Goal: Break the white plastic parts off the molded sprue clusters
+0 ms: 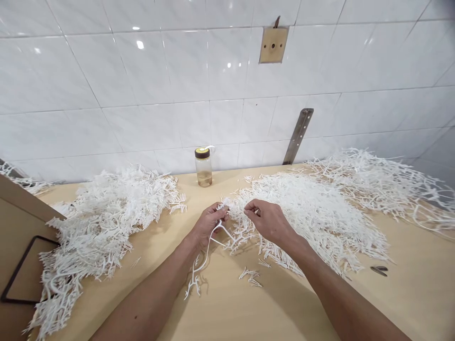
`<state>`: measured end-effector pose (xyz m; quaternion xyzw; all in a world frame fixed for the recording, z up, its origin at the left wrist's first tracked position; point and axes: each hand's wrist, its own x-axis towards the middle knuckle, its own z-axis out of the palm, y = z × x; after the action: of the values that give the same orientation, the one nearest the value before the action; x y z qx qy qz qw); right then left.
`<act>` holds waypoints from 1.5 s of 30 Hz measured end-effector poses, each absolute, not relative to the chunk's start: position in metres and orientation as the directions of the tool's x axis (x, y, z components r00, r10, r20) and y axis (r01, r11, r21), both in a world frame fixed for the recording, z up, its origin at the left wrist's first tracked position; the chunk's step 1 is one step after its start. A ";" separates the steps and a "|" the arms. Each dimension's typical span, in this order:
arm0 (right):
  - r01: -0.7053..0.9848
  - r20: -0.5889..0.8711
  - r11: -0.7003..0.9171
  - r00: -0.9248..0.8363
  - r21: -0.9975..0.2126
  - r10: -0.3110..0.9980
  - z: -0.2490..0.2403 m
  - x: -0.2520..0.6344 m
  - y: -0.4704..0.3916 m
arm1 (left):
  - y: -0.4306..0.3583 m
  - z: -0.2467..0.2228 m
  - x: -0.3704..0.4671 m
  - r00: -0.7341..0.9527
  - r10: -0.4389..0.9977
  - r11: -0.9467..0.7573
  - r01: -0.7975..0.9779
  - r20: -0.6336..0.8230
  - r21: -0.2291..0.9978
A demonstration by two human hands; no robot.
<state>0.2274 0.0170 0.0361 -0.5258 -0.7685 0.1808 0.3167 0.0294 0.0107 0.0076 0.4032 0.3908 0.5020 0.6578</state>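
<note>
My left hand (211, 220) is closed around a white branching plastic stem (206, 255), whose forked twigs hang down over the table below it. Small white sprigs show at its fingertips. Just to the right, my right hand (265, 215) has thumb and forefinger pinched together; whatever is between them is too small to make out. Beneath and beyond it spreads a big heap of white plastic sprigs (320, 213). A few loose sprigs (250, 276) lie on the table in front of the hands.
Another white sprig pile (113, 208) covers the left side, beside a brown box-like panel (21, 213). Longer branched stems (384, 180) lie at the back right. A lidded jar (204, 168) stands near the tiled wall. Small dark snips (379, 270) rest at right. A metal bracket (298, 135) leans upright.
</note>
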 end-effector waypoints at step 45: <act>0.574 0.246 0.316 -0.198 -0.755 0.949 0.035 0.209 0.008 | 0.009 -0.006 0.040 0.130 0.984 0.153 -0.294 -0.119 0.944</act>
<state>0.2088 0.0077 0.0345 -0.5226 -0.7283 0.2622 0.3573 0.0404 0.0095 -0.0058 0.4087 0.4223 0.5065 0.6309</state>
